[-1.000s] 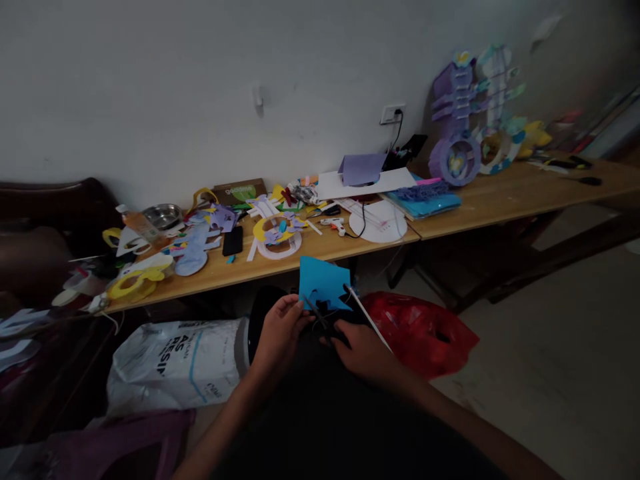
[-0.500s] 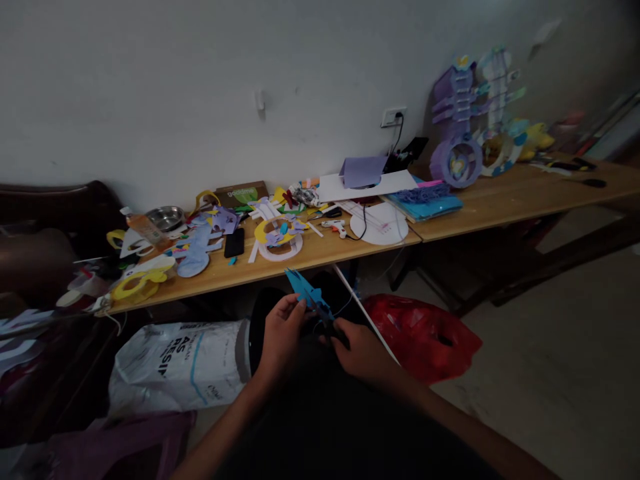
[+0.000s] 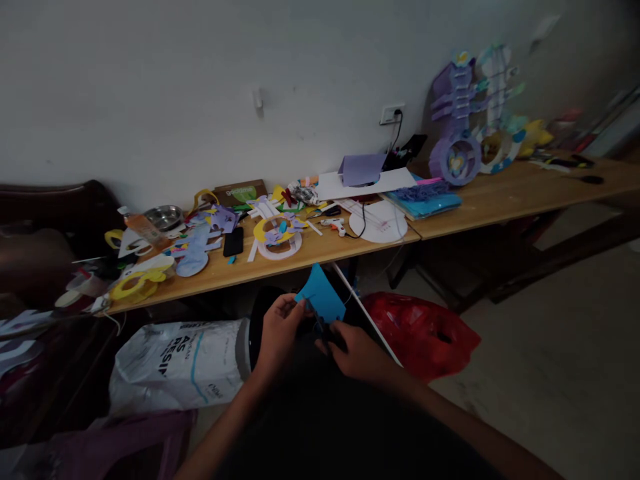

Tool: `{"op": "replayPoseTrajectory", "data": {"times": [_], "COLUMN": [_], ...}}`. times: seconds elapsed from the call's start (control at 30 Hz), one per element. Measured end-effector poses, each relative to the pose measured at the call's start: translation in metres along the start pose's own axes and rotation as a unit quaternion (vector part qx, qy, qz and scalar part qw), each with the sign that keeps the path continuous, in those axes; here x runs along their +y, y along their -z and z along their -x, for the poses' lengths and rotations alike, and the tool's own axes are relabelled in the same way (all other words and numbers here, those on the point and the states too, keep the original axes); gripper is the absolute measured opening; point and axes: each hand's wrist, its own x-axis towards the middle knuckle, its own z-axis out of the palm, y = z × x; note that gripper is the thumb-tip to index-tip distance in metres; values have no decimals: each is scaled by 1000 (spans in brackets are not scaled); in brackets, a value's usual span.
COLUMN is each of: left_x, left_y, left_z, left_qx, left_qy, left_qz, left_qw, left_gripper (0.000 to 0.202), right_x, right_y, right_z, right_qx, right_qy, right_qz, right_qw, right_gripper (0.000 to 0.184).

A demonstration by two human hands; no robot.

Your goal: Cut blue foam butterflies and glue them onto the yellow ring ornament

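Observation:
My left hand (image 3: pixel 279 333) pinches the lower edge of a blue paper piece (image 3: pixel 321 297) held over my lap. My right hand (image 3: pixel 355 350) is closed around dark scissors (image 3: pixel 320 325), whose blades meet the paper's lower edge. A thin white strip (image 3: pixel 365 313) slants down past my right hand. Both hands sit close together, just in front of the wooden table's edge.
A long wooden table (image 3: pixel 500 200) carries paper cut-outs, a black phone (image 3: pixel 233 241), a glue gun (image 3: pixel 334 225), a metal bowl (image 3: pixel 163 217) and purple paper crafts (image 3: pixel 456 127). A white sack (image 3: pixel 175 363) and a red plastic bag (image 3: pixel 425 333) lie on the floor.
The blue paper was turned: broad face a second ago, edge-on half a second ago, now facing up again as a smaller shape. Both hands stayed nearly in place.

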Motion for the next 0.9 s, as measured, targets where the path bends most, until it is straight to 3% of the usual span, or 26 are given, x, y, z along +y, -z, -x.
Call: {"op": "replayPoseTrajectory", "data": {"times": [0.47,0.9], "left_x": [0,23], "left_y": [-8,4], "left_z": [2,4], "left_qx": [8,-37], "left_qy": [19,9], "left_qz": [14,-99], "left_qw": [1000,994], "left_gripper": [33,28], "right_x": [-2,-2], "right_y": [-2,3], "right_z": [-7,0], "right_qx": [15,32], "right_qy": [-4,22], "right_qz": [-26,30], "right_qw": [1000,999], "right_gripper": [15,7]}}
